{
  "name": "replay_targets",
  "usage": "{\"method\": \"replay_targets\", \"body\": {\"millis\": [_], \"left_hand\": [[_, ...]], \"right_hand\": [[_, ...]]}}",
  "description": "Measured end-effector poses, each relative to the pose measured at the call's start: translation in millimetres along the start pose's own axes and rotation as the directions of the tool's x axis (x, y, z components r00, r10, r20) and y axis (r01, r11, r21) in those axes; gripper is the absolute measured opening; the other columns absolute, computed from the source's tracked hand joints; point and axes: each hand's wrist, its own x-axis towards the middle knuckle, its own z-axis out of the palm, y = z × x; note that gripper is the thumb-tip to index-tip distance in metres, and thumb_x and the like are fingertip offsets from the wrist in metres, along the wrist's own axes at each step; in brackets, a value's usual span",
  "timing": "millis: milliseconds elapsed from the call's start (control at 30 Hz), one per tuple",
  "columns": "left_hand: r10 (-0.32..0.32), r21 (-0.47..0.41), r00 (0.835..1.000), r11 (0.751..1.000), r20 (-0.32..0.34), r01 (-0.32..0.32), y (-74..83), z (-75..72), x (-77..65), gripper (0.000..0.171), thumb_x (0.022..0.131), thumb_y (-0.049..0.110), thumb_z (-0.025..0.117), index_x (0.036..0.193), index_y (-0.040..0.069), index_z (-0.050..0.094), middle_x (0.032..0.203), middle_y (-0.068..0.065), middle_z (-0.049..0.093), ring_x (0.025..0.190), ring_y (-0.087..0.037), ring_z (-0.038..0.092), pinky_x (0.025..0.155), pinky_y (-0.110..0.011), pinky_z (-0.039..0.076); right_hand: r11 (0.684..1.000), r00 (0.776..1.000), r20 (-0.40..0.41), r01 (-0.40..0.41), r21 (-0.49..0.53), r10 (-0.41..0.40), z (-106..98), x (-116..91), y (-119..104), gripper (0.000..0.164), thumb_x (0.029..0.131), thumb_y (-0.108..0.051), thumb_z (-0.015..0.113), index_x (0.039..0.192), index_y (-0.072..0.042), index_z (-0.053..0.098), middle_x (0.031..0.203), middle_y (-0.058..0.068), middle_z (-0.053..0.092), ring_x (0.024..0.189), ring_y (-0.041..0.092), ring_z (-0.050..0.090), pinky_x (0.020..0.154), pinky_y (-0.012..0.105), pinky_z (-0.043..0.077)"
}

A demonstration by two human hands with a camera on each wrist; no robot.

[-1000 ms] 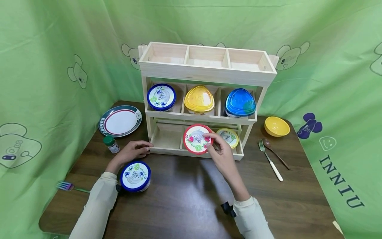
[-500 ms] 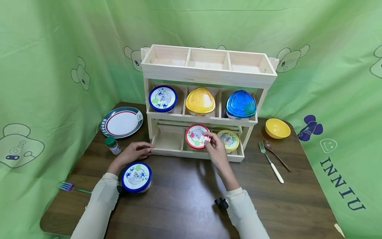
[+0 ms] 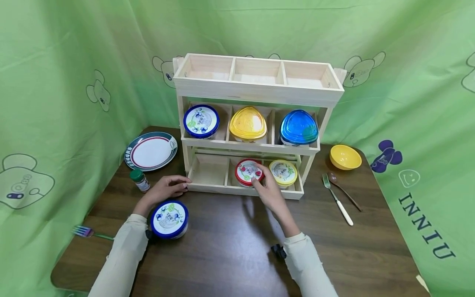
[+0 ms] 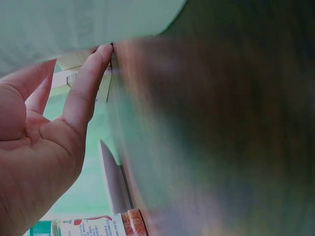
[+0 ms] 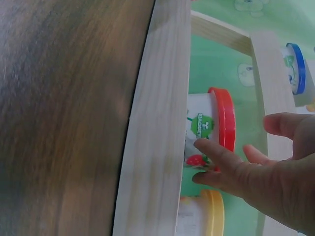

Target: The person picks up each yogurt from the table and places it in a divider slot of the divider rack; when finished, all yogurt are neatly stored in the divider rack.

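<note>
A three-tier wooden shelf rack [image 3: 259, 91] stands at the back of the table. In the middle compartment of its bottom tier sits a red-lidded tub [image 3: 245, 171] with a strawberry label. My right hand [image 3: 273, 196] is at this tub's right side; in the right wrist view its fingers [image 5: 224, 160] are spread beside the red lid [image 5: 226, 120]. A yellow-lidded tub [image 3: 283, 173] fills the compartment to the right. My left hand [image 3: 167, 190] rests its fingertips on the rack's lower left corner. Close to the left wrist, a blue-lidded tub [image 3: 168, 219] stands on the table.
On the middle tier are a blueberry tub [image 3: 201, 121], a yellow-topped container [image 3: 248, 123] and a blue-topped one [image 3: 299, 127]. A plate [image 3: 151, 151] and green-capped jar [image 3: 140, 180] lie left. To the right are a yellow bowl [image 3: 345, 157], fork [image 3: 339, 204] and spoon [image 3: 346, 193].
The red-lidded tub has gone down and back into the bottom tier's middle compartment with my right hand. My right fingers have loosened from it. The left hand has stayed at the rack's corner.
</note>
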Motion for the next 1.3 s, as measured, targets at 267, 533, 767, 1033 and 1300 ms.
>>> {"method": "replay_targets", "body": {"millis": [267, 533, 767, 1033, 1300], "left_hand": [[-0.016, 0.014, 1.0, 1.0, -0.004, 0.016, -2.5, -0.8, 1.9, 0.036, 0.114, 0.014, 0.058, 0.144, -0.005, 0.063, 0.135, -0.025, 0.065, 0.121, -0.036, 0.068, 0.098, -0.035, 0.062], [-0.006, -0.001, 1.0, 1.0, 0.001, 0.006, -2.6, -1.8, 0.9, 0.037, 0.113, 0.018, 0.061, 0.143, -0.003, 0.065, 0.136, -0.025, 0.066, 0.121, -0.035, 0.068, 0.098, -0.035, 0.062], [0.045, -0.011, 0.998, 0.999, 0.039, -0.045, -12.7, -9.4, 4.9, 0.034, 0.111, 0.03, 0.066, 0.137, 0.009, 0.073, 0.129, -0.015, 0.07, 0.113, -0.021, 0.071, 0.094, -0.033, 0.063], [-0.039, 0.013, 0.999, 0.999, 0.006, 0.039, 0.7, -2.2, 0.3, 0.034, 0.114, 0.014, 0.058, 0.142, -0.003, 0.065, 0.137, -0.025, 0.065, 0.123, -0.034, 0.069, 0.098, -0.036, 0.062], [-0.019, 0.019, 1.0, 1.0, 0.003, 0.019, 2.3, -2.1, 2.4, 0.033, 0.114, 0.012, 0.057, 0.142, -0.005, 0.065, 0.134, -0.024, 0.066, 0.119, -0.031, 0.069, 0.097, -0.034, 0.062]], "right_hand": [[0.999, 0.999, 0.006, 0.047, -0.019, -0.047, -12, -7, -8, 0.056, 0.108, -0.004, 0.06, 0.161, 0.003, 0.042, 0.165, 0.027, 0.043, 0.156, 0.041, 0.038, 0.129, 0.055, 0.03], [0.997, 0.997, -0.032, 0.068, -0.038, -0.069, -34, -21, -27, 0.054, 0.11, -0.004, 0.058, 0.162, -0.001, 0.043, 0.175, 0.024, 0.025, 0.154, 0.051, 0.038, 0.124, 0.059, 0.037], [0.994, 0.983, -0.157, 0.082, -0.067, -0.092, -71, -46, -31, 0.051, 0.112, -0.006, 0.055, 0.162, -0.002, 0.044, 0.174, 0.02, 0.031, 0.152, 0.048, 0.043, 0.12, 0.052, 0.043], [0.996, 0.979, -0.201, 0.02, -0.091, -0.038, -84, -91, -15, 0.048, 0.113, -0.006, 0.056, 0.159, -0.001, 0.047, 0.168, 0.02, 0.042, 0.152, 0.045, 0.044, 0.113, 0.018, 0.042], [1.0, 0.998, -0.063, -0.019, -0.014, 0.018, -37, -118, 2, 0.048, 0.11, -0.005, 0.06, 0.157, -0.002, 0.05, 0.168, 0.024, 0.041, 0.153, 0.051, 0.039, 0.122, 0.065, 0.033]]}}
